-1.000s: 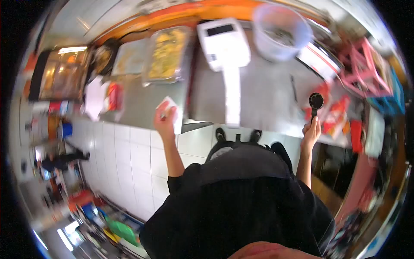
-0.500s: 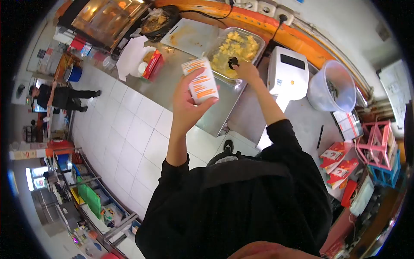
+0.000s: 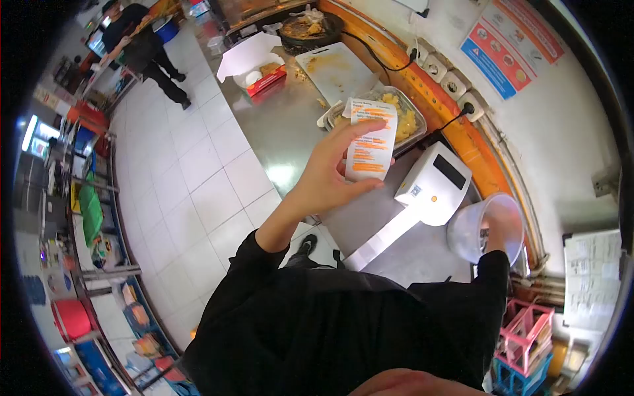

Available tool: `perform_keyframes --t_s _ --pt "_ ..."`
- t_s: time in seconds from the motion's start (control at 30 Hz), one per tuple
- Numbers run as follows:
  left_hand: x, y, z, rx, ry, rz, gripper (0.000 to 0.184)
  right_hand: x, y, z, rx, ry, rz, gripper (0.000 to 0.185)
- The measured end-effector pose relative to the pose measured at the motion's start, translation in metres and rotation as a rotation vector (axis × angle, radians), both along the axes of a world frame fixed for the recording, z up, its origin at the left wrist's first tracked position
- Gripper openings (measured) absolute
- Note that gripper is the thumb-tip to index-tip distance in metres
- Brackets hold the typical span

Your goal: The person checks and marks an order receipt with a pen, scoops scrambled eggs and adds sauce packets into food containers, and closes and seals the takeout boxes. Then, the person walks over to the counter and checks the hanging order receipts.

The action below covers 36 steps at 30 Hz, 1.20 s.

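Observation:
My left hand (image 3: pixel 317 175) is closed around a printed paper slip (image 3: pixel 371 148) with orange highlighted lines, held up over the steel counter (image 3: pixel 274 142). Behind the slip, a clear tray (image 3: pixel 423 132) of yellow food chunks is partly hidden. My right hand (image 3: pixel 500 224) reaches down into a translucent plastic tub (image 3: pixel 462 237); its fingers are not clear through the wall. Between my hands stands a white printer (image 3: pixel 436 185), with a long paper strip (image 3: pixel 380 237) trailing toward me.
An open red and white food box (image 3: pixel 267 80) sits left of a stained cutting board (image 3: pixel 337 69), near a dark pan (image 3: pixel 310 30). Power sockets (image 3: pixel 432 68) run along the wall. Another person (image 3: pixel 135 49) stands across the tiled floor (image 3: pixel 188 165). Pink crates (image 3: pixel 525 336) stand at lower right.
My right hand has left the food tray, where it was at a small black item, and moved right into the tub. My view has turned right; the slip now covers part of the tray.

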<state>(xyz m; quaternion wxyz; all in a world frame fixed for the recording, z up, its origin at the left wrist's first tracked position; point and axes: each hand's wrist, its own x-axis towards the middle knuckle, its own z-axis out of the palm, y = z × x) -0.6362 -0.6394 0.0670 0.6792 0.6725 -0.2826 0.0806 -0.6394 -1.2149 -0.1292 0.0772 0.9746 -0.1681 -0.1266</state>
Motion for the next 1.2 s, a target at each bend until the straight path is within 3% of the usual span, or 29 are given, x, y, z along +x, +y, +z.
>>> perform_keyframes --t_s 0.17,0.37,0.53,0.63,0.73,0.77,0.83,0.87,0.9,0.93,0.97,1.0,1.03,1.1,1.17,1.2 --pt "-0.024 -0.035 0.007 -0.126 0.133 0.007 0.074 0.013 -0.003 -0.011 0.058 0.0 0.089 0.046" --pt "-0.036 -0.058 0.005 0.102 0.028 0.059 0.077 0.014 0.0 -0.003 0.092 0.016 0.182 0.067" --pt "-0.049 -0.082 0.004 -0.033 0.029 -0.045 0.078 0.022 -0.013 -0.007 0.061 -0.018 0.326 0.084" --pt "-0.055 -0.094 0.002 -0.063 0.041 -0.104 0.08 0.006 0.034 0.048 -0.13 0.232 0.229 0.1" --pt "-0.065 -0.107 0.001 -0.109 0.101 -0.158 0.076 -0.006 0.027 0.037 0.092 -0.011 0.032 0.084" --pt "-0.069 -0.111 0.0 -0.129 0.134 -0.184 0.073 0.0 0.002 0.015 0.153 -0.016 0.111 0.077" --pt "-0.077 -0.118 -0.006 -0.089 0.075 -0.182 0.073 -0.006 -0.049 -0.023 -0.032 -0.061 0.511 0.054" --pt "-0.081 -0.122 -0.008 -0.078 0.049 -0.2 0.073 -0.015 -0.031 0.002 0.445 -0.339 0.187 0.05" --pt "-0.083 -0.126 -0.008 -0.068 0.018 -0.225 0.073 -0.02 -0.043 -0.013 0.458 -0.61 0.208 0.05" --pt "-0.085 -0.132 -0.01 -0.091 0.05 -0.255 0.073 -0.03 -0.042 0.002 0.413 -0.53 0.102 0.044" --pt "-0.088 -0.136 -0.012 -0.108 0.083 -0.284 0.074 -0.05 -0.026 0.035 0.729 -0.438 -0.092 0.032" --pt "-0.091 -0.14 -0.012 -0.078 0.057 -0.297 0.076 -0.063 -0.023 0.04 0.869 -0.535 -0.206 0.023" --pt "-0.096 -0.144 -0.012 -0.099 0.069 -0.337 0.077 -0.093 -0.011 0.064 0.8 -0.632 -0.085 0.023" --pt "-0.105 -0.15 -0.019 -0.068 0.138 -0.383 0.077 -0.144 -0.005 0.09 0.654 -0.504 -0.121 0.022" --pt "-0.11 -0.154 -0.032 -0.056 0.113 -0.475 0.078 -0.216 0.035 0.126 0.599 -0.591 -0.237 0.025" --pt "-0.11 -0.156 -0.042 -0.046 0.127 -0.516 0.078 -0.256 0.049 0.141 0.422 -0.475 -0.212 0.021"
